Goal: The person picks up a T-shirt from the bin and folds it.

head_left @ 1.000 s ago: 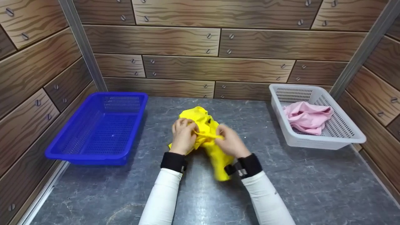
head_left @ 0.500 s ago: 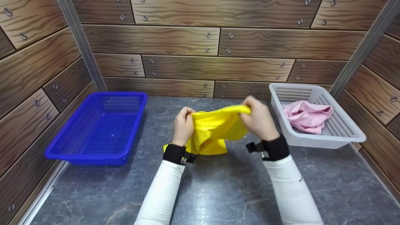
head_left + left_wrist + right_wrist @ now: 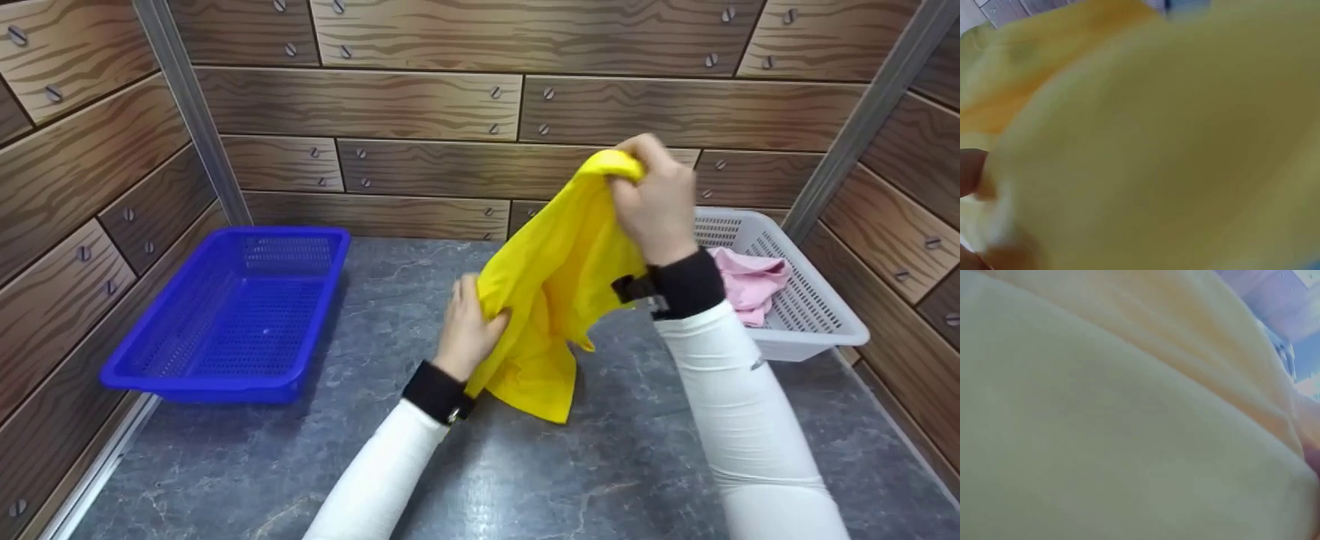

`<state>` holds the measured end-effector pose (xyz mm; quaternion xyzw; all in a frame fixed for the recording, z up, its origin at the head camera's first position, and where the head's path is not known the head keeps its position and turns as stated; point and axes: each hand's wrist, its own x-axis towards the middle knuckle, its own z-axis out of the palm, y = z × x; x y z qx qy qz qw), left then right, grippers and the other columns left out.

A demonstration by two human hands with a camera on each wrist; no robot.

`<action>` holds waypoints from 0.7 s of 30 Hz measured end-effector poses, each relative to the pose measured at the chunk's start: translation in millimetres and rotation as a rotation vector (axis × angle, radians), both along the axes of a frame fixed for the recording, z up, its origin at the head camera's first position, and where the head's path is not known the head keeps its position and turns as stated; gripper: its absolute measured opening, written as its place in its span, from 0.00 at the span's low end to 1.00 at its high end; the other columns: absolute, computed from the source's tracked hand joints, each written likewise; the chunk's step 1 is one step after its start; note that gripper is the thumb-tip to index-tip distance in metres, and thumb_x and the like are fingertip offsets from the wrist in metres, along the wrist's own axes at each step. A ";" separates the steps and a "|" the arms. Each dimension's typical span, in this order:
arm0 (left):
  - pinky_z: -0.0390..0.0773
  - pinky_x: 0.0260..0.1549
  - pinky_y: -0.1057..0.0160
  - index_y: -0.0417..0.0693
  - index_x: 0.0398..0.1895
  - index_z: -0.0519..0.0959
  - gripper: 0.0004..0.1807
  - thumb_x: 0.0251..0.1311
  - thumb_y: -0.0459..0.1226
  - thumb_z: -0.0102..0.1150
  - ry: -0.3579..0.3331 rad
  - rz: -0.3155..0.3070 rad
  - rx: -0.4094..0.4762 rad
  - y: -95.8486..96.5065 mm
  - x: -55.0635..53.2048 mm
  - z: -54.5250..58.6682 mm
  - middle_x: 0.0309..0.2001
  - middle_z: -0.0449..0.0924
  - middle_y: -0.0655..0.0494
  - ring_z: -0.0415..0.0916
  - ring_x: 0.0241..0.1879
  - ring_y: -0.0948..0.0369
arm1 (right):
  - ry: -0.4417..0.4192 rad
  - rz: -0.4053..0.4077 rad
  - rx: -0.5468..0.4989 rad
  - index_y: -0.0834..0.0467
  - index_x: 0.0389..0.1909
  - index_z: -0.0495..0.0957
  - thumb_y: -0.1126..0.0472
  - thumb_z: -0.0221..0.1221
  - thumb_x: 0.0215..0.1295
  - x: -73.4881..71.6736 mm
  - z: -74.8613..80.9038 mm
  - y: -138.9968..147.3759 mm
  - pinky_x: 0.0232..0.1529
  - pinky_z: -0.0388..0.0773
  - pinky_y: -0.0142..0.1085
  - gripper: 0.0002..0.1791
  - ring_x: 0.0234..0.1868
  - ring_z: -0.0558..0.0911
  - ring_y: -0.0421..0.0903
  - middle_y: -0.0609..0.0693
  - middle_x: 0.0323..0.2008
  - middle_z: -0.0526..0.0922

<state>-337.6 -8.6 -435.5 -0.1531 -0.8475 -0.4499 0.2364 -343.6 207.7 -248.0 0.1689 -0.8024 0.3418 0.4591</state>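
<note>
A yellow cloth hangs slantwise between my two hands above the grey table. My right hand grips its upper corner, raised high in front of the back wall. Lower and to the left, my left hand pinches the cloth's edge between thumb and fingers. One flap of the cloth hangs down close to the table; I cannot tell if it touches. Both wrist views are nearly filled by blurred yellow fabric, as the left wrist view's cloth and the right wrist view's cloth show.
On the left stands a blue plastic basket with perforated walls. A white basket at the right holds a crumpled pink cloth, partly hidden by my right arm. Wood-patterned walls enclose the table at the back and sides.
The bunched yellow cloth has been lifted from the table and spread. My right hand has risen up and to the right with its corner; my left hand has shifted slightly right.
</note>
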 end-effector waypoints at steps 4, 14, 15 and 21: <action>0.76 0.37 0.58 0.40 0.38 0.76 0.14 0.60 0.35 0.74 -0.196 -0.164 0.074 -44.4 -0.8 -14.3 0.34 0.76 0.53 0.72 0.35 0.57 | -0.040 -0.094 -0.061 0.68 0.39 0.83 0.68 0.60 0.61 5.5 10.7 31.7 0.36 0.68 0.27 0.08 0.36 0.82 0.55 0.62 0.39 0.88; 0.73 0.33 0.69 0.35 0.41 0.77 0.04 0.71 0.29 0.61 -0.077 -0.254 0.141 -168.8 13.3 99.4 0.32 0.77 0.55 0.72 0.29 0.64 | -0.564 -0.073 0.346 0.64 0.40 0.86 0.62 0.70 0.64 41.4 13.7 123.7 0.26 0.68 0.28 0.09 0.27 0.75 0.48 0.59 0.32 0.85; 0.73 0.35 0.69 0.33 0.43 0.77 0.04 0.71 0.28 0.60 -0.052 -0.238 0.123 -174.6 16.7 111.3 0.33 0.78 0.52 0.73 0.31 0.63 | -0.595 -0.056 0.369 0.65 0.42 0.86 0.64 0.67 0.65 44.8 15.0 129.1 0.25 0.69 0.29 0.08 0.26 0.74 0.47 0.59 0.33 0.85; 0.74 0.51 0.51 0.38 0.46 0.87 0.12 0.68 0.38 0.66 -0.069 0.071 -0.217 -187.2 18.1 161.0 0.45 0.88 0.41 0.81 0.46 0.47 | -0.611 -0.127 0.280 0.67 0.38 0.84 0.66 0.53 0.66 31.2 17.2 136.7 0.24 0.68 0.35 0.12 0.23 0.73 0.48 0.56 0.25 0.82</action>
